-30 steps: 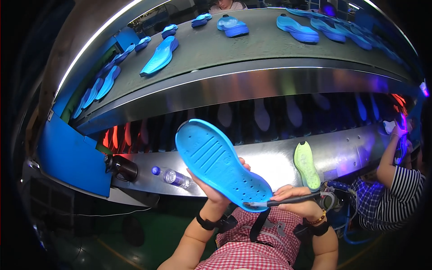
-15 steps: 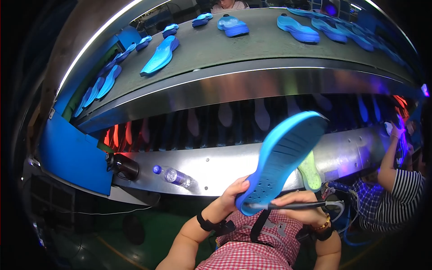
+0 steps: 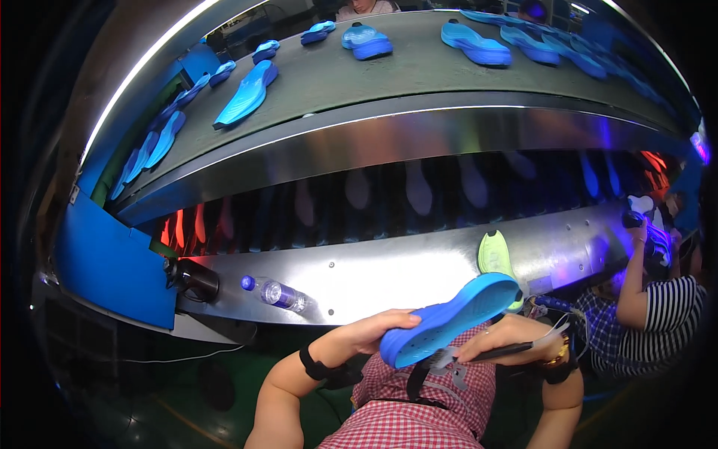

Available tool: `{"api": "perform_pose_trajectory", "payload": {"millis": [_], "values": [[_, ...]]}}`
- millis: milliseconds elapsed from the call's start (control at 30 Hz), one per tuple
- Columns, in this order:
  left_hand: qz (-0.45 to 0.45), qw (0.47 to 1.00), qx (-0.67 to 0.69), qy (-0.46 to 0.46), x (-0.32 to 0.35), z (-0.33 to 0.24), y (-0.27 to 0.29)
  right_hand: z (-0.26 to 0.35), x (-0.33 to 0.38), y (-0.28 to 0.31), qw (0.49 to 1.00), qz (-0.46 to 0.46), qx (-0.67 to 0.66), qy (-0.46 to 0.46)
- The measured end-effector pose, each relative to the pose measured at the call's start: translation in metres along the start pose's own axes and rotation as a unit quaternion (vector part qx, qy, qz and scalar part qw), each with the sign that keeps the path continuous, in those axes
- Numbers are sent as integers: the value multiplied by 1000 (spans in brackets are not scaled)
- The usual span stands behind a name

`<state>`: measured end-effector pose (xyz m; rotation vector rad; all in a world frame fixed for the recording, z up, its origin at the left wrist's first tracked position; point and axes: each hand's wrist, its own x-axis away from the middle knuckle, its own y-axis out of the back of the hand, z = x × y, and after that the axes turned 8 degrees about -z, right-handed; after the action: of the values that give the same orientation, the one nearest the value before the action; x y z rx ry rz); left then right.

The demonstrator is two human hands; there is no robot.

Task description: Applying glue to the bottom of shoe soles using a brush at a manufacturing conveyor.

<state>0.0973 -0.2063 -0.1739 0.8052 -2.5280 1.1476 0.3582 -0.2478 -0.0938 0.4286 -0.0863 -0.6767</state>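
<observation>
My left hand (image 3: 378, 329) grips the heel end of a blue shoe sole (image 3: 449, 314), thumb along its side. The sole lies tilted in front of my chest, its hollow side with small holes showing in part. My right hand (image 3: 512, 338) is closed round a slim, black-handled brush (image 3: 502, 351). A thin pale tube curves from the brush's rear end. Its pale tip is close to the sole's near lower edge; whether they touch I cannot tell. Beyond the sole, a yellow-green shoe-shaped piece (image 3: 493, 253) lies on the metal ledge (image 3: 389, 262).
Blue soles (image 3: 247, 93) lie spread over the dark conveyor belt (image 3: 321, 78). A clear water bottle (image 3: 278, 293) lies on the ledge beside a dark flask (image 3: 196, 280). At the right, a co-worker in a striped sleeve (image 3: 673, 307) is busy; another person sits across the belt.
My left hand has lowered and tipped the sole from nearly upright to a flatter slant. The brush tip has come away from the heel's inner face. More of the yellow-green piece shows.
</observation>
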Motion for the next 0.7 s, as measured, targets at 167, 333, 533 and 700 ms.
{"api": "perform_pose_trajectory", "payload": {"millis": [167,333,533,700], "values": [[-29,997,62,-20,9,6,4,-8,7,-4,995,-95,-15,18],[-46,995,66,-58,17,6,15,-3,17,0,994,-102,-32,-3],[4,982,-47,-182,39,-11,8,-16,18,-9,982,-187,-10,18],[-274,947,15,-167,63,-20,-39,-11,18,-8,953,-298,-6,51]]}}
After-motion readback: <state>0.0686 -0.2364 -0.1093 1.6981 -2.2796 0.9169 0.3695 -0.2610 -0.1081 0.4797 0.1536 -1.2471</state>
